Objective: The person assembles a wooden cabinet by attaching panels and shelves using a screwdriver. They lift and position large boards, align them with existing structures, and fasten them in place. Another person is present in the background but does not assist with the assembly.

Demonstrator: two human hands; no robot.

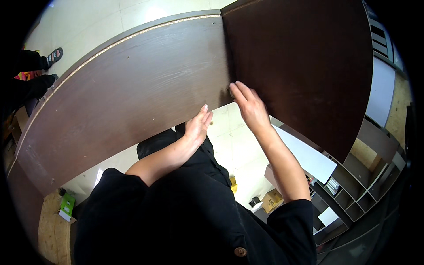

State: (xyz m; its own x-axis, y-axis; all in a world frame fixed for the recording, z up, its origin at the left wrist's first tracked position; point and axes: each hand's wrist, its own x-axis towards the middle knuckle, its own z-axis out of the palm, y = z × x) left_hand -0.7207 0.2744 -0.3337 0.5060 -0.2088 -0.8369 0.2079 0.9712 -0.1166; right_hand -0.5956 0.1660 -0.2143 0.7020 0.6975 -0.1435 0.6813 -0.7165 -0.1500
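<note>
Two dark brown wooden panels meet at a corner joint in front of me: a long panel (132, 88) stretching to the left and a darker panel (304, 66) on the right. My left hand (197, 126) lies flat against the long panel's lower edge, fingers together, holding nothing. At the joint, my right hand (250, 106) touches the seam with its fingertips; whether a small fitting sits under them is hidden.
Another person's dark-trousered legs and sandalled foot (54, 56) stand at the far left on the pale tiled floor. Below right are a white board (304, 157), a shelving unit (353, 198), a cardboard box (272, 199), and a green package (67, 205) at lower left.
</note>
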